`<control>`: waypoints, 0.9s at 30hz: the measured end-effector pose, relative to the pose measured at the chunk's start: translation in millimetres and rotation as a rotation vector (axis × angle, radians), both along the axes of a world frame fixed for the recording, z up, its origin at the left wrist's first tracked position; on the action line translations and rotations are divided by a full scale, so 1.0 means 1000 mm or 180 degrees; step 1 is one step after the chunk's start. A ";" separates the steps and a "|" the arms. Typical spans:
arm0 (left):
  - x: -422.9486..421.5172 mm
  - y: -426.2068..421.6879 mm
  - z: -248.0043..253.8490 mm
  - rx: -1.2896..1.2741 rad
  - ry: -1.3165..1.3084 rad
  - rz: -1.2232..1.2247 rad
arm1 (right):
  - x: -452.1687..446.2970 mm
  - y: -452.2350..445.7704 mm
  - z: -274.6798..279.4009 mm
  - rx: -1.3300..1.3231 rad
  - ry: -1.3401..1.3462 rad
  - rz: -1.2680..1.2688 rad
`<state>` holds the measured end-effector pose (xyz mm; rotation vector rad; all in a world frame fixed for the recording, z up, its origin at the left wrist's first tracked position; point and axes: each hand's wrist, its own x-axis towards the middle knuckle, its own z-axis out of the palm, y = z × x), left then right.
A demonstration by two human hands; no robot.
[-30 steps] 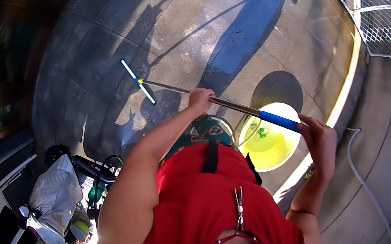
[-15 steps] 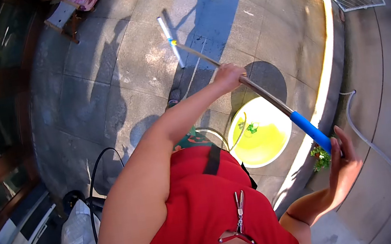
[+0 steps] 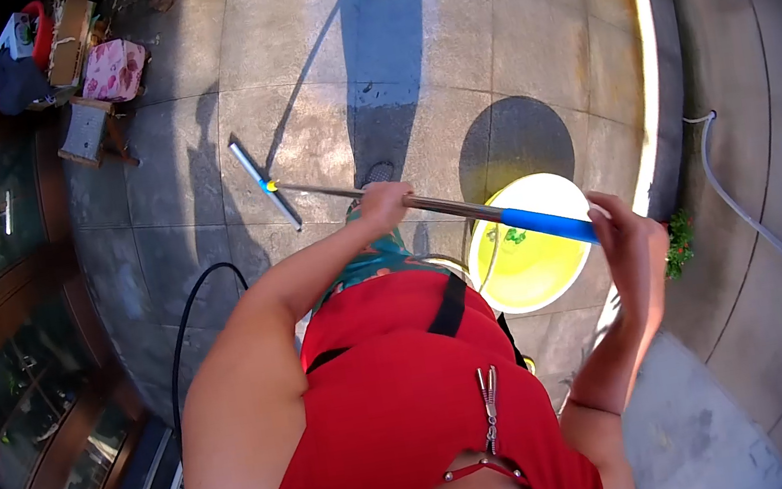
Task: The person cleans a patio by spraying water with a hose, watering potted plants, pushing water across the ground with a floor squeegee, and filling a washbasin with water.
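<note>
My left hand (image 3: 386, 207) is wrapped around the metal pole of a long-handled floor squeegee (image 3: 451, 207). The squeegee's narrow blue and grey head (image 3: 265, 186) is at the floor to the left of my foot, joined to the pole by a yellow piece. At the other end, my right hand (image 3: 631, 254) holds the tip of the blue grip (image 3: 546, 225), its fingers bent upward and partly hiding the end. Below the grip stands a round white basin (image 3: 545, 295) with yellowish liquid and some green bits in it. A hose end hangs into the basin.
Paved floor (image 3: 281, 48) spreads ahead, partly wet. At the upper left are a small stool (image 3: 86, 130), a pink patterned cushion (image 3: 114, 71) and boxes. A pale hose (image 3: 746, 217) runs along the right, near a green plant (image 3: 679, 244). A black cable (image 3: 179, 327) loops at left.
The squeegee head has swung left and back toward me, and the pole now lies flatter across the view. My right hand has come in and up. The view has shifted too.
</note>
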<state>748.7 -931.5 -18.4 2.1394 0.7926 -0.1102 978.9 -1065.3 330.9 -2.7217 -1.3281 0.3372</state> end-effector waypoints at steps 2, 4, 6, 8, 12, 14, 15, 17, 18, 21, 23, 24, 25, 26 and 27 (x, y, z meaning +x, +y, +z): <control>0.066 -0.005 0.026 -0.0082 -0.0605 -0.0046 | 0.024 -0.008 0.044 -0.0038 -0.0134 -0.0392; 0.132 -0.021 0.034 -0.0143 -0.1196 -0.0146 | 0.038 -0.026 0.076 -0.0084 -0.0429 -0.0993; 0.192 -0.026 0.059 -0.0354 -0.1119 -0.0486 | 0.044 -0.040 0.103 -0.0202 -0.0819 -0.1290; 0.248 -0.027 0.056 -0.0443 -0.1478 -0.0646 | 0.046 -0.036 0.108 -0.0140 -0.1063 -0.1262; 0.333 0.007 0.038 -0.0146 -0.1746 -0.0767 | 0.027 0.005 0.080 -0.0002 -0.1487 -0.0536; 0.349 0.032 0.039 -0.0259 -0.1812 -0.0996 | 0.023 0.020 0.079 -0.0133 -0.1425 -0.0662; 0.350 0.037 0.049 -0.0121 -0.1840 -0.0988 | 0.032 0.012 0.083 0.0131 -0.1526 -0.0931; 0.339 0.045 0.073 0.0137 -0.1877 -0.0995 | 0.060 -0.014 0.091 0.0391 -0.1132 -0.1425; 0.328 0.050 0.072 0.0236 -0.1715 -0.0912 | 0.074 -0.022 0.092 0.0556 -0.0797 -0.1629; 0.276 0.073 0.059 0.0454 -0.1223 -0.0502 | 0.109 -0.027 0.061 0.0402 0.0038 -0.1713; 0.235 0.097 0.032 0.0779 -0.1025 -0.0456 | 0.124 -0.015 0.016 0.0382 0.0313 -0.1344; 0.218 0.109 0.020 0.0974 -0.0757 -0.0398 | 0.130 -0.008 -0.012 0.0465 0.0466 -0.1092; 0.199 0.127 0.001 0.1012 -0.0424 -0.0523 | 0.136 0.004 -0.037 0.0517 0.0764 -0.0893; 0.184 0.146 -0.018 0.1068 -0.0080 -0.0620 | 0.137 0.016 -0.069 0.0619 0.1067 -0.0730; 0.174 0.165 -0.034 0.0931 0.0426 -0.0736 | 0.136 0.034 -0.096 0.0678 0.0993 -0.0375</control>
